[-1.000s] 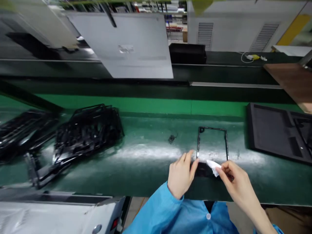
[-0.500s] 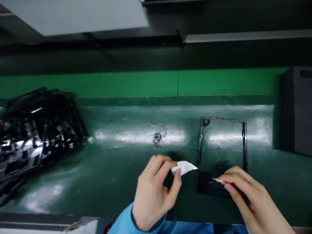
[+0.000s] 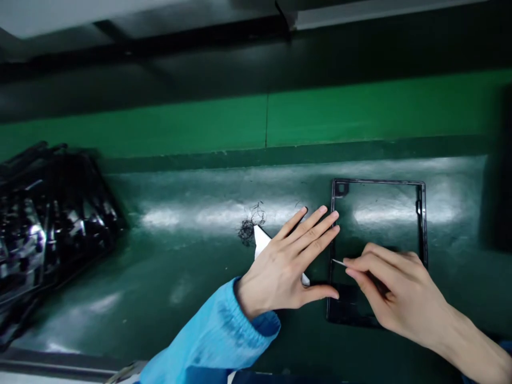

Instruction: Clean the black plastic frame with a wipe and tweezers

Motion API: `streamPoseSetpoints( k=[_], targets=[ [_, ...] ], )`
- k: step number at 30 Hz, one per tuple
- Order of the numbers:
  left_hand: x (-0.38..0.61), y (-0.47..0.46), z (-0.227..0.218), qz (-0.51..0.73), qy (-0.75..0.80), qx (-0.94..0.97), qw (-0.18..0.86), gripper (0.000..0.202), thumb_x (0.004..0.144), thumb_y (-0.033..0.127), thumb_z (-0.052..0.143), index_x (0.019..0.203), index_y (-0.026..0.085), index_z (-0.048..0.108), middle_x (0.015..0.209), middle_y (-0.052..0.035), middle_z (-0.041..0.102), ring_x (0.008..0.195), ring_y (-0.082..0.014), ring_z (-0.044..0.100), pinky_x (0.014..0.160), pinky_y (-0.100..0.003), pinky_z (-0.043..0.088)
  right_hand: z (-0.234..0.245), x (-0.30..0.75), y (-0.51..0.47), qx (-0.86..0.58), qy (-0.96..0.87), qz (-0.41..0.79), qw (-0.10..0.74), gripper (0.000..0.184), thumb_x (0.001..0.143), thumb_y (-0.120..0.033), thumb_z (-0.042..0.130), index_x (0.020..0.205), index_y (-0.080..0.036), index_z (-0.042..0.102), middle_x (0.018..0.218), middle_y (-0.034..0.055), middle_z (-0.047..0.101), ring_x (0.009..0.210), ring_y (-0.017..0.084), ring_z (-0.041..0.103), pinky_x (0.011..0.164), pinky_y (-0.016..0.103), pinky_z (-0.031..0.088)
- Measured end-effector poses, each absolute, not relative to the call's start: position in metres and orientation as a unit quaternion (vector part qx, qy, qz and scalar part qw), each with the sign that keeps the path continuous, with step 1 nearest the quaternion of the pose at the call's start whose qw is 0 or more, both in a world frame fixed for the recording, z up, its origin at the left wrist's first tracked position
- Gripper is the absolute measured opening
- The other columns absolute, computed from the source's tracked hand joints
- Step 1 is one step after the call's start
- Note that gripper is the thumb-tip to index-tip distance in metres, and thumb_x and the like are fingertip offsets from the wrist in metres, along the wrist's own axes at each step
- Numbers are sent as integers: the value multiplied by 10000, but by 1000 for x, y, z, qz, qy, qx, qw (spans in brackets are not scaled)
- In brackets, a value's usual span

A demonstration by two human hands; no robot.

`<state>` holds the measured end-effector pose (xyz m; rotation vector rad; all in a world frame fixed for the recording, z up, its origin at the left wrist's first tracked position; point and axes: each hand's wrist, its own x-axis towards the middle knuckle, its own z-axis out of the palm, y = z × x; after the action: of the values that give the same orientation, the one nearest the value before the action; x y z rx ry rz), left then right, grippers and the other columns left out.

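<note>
A black rectangular plastic frame lies on the green worktop. My left hand is spread flat beside it, with fingertips and thumb at its left side. Under that palm sits a piece of white paper or cloth, mostly covered. My right hand pinches a thin, pale blade-like tool, whose tip is at the inner edge of the frame's left side. The rest of the tool is hidden in my fingers. To the left of the white piece is a tangle of fine black shavings.
A heap of similar glossy black frames fills the left of the worktop. A green upright board runs along the back. Something dark stands at the right edge.
My left hand has opened from its pinch on the white piece and flattened over it, by the frame. My right hand has moved the blade-like tool left to the frame's side. The view has tilted.
</note>
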<state>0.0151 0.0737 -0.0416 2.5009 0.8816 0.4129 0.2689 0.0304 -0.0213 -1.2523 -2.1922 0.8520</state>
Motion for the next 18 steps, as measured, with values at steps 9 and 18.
streamPoseSetpoints(
  k=[9, 18],
  targets=[
    [14, 71, -40, 148, 338, 903, 221, 1011, 944, 772, 680, 1668, 120, 410, 1756, -233, 368, 1672, -381, 290, 1373, -580, 253, -30, 269, 26, -445, -827, 277, 203, 166, 1080, -69, 534, 1115, -190, 642, 896, -3, 601, 600, 108, 523, 550, 317, 332],
    [14, 72, -39, 144, 337, 903, 224, 1002, 935, 752, 713, 1648, 108, 428, 1741, -234, 398, 1669, -374, 301, 1378, -579, 241, -30, 269, 27, -441, -827, 279, 212, 227, 1055, -42, 536, 1203, -169, 654, 941, 12, 599, 608, 108, 534, 530, 315, 354]
  ],
)
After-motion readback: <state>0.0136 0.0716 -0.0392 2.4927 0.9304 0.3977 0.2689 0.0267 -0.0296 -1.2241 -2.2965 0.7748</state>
